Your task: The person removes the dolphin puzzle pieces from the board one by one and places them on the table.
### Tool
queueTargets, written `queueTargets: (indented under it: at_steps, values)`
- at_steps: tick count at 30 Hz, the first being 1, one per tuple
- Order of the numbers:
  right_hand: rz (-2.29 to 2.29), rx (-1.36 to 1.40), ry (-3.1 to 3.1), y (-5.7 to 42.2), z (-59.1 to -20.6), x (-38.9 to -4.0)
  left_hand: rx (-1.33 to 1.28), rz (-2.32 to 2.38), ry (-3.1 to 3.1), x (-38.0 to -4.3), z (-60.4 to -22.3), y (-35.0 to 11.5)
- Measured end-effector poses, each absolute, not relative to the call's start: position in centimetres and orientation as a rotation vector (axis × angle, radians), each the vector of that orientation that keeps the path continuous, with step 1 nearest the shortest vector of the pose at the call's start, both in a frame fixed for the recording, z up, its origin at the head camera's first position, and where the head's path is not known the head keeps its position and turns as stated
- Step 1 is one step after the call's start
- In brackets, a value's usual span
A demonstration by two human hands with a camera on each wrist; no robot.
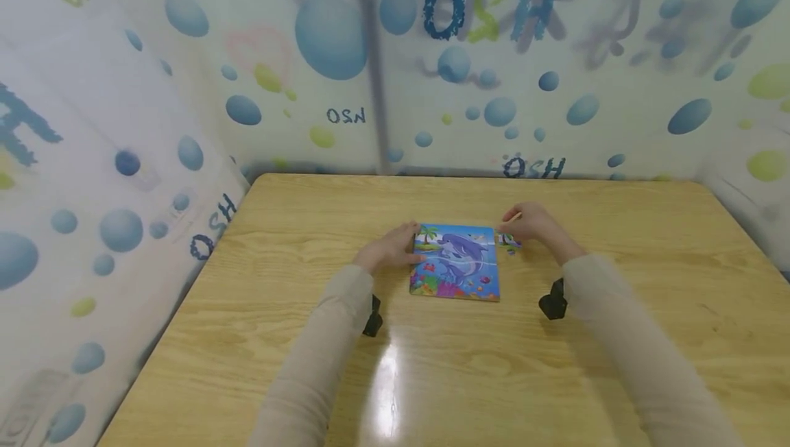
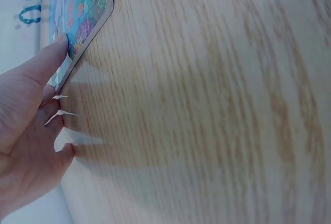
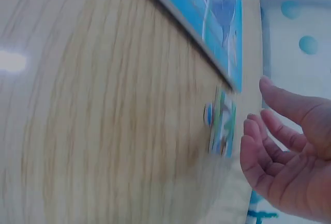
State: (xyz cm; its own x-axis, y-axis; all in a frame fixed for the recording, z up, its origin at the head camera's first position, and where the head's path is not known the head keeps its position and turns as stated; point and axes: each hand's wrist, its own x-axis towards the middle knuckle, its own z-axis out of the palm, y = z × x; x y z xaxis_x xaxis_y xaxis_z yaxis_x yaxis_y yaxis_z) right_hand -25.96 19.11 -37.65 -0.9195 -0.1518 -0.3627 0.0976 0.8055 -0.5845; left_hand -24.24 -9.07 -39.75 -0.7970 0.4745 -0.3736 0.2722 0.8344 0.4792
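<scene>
A square jigsaw puzzle (image 1: 457, 262) with dolphins, a palm tree and coral lies flat on the wooden table. At its left side my left hand (image 1: 390, 247) rests with the thumb on top of the picture, as the left wrist view shows; the other fingers (image 2: 54, 111) lie along the edge. Just past the puzzle's upper right corner lies a small cluster of puzzle pieces (image 1: 509, 240). My right hand (image 1: 528, 222) hovers beside them, its fingers loosely bent and holding nothing. In the right wrist view a gap separates the fingertips from the pieces (image 3: 223, 125).
The wooden table (image 1: 457, 378) reaches back to a wall (image 1: 407, 97) printed with blue and green bubbles and letters. Black wrist-worn devices (image 1: 555, 301) hang below both sleeves, low over the tabletop. Light glares on the table near the front.
</scene>
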Motion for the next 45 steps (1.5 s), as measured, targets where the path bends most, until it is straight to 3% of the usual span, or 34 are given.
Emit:
queueTargets:
  at_steps: [19,31,45]
  values:
    - [-0.734,-0.760,2.562,11.9,-38.4,-27.2,0.538,0.543,2.522,-23.9,-39.5,-9.2]
    - [-0.480,-0.932,2.498,10.8,-38.2,-28.2,0.542,0.529,2.529,-24.0,-39.5,-9.4]
    - [-0.338,-0.925,2.499,10.3,-38.0,-29.1,0.504,0.535,2.521,-24.0,-39.5,-9.2]
